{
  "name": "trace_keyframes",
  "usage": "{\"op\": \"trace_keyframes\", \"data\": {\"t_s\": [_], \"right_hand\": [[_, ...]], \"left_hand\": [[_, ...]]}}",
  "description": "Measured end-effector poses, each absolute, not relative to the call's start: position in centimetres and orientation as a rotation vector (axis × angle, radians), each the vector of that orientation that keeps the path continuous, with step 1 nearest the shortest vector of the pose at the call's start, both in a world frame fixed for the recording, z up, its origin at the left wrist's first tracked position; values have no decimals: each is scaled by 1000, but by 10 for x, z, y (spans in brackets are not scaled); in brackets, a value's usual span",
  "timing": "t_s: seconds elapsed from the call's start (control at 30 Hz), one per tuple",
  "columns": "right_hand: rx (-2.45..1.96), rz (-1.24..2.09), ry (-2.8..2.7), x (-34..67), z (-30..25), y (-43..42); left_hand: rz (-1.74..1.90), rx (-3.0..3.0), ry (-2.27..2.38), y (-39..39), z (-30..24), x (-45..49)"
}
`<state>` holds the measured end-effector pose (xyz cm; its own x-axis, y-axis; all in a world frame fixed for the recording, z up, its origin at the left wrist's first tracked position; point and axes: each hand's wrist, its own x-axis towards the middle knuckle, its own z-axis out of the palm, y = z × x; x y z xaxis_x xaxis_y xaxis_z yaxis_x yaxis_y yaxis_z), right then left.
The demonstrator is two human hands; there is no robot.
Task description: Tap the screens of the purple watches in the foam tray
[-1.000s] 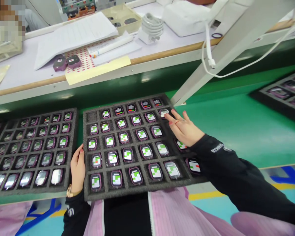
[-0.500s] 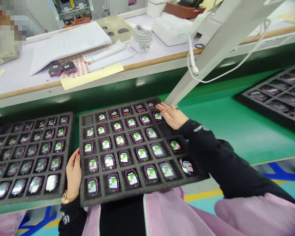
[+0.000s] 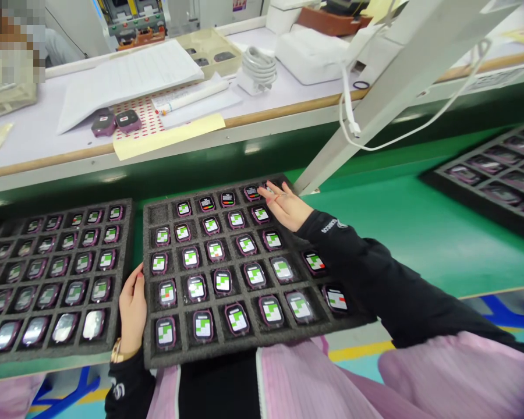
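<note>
A dark foam tray (image 3: 248,344) with a grid of pockets lies in front of me, partly over the bench edge. Each pocket holds a small purple-cased watch (image 3: 222,281) with a lit green-and-white screen. My left hand (image 3: 132,308) rests flat against the tray's left edge, fingers together. My right hand (image 3: 286,206) reaches to the far right corner, fingers stretched out over the back-row watches (image 3: 251,192); its fingertips touch one there.
A second foam tray (image 3: 122,343) of watches lies to the left, a third (image 3: 489,169) at the far right on the green belt. A slanted white post (image 3: 375,99) rises behind my right hand. The raised shelf holds papers, two loose watches (image 3: 116,122), a coiled cable.
My right hand has moved from the tray's right side up and left to the back row. The left hand has stayed on the tray's left edge.
</note>
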<state>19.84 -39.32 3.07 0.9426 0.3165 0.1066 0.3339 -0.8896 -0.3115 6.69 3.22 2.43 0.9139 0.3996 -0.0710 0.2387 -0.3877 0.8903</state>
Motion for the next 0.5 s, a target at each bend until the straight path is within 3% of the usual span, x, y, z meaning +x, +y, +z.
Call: {"op": "trace_keyframes", "data": {"t_s": [0.5], "right_hand": [[-2732,0,-773,207,39,-329]], "left_hand": [[183,1970,436,32,24,64]]}}
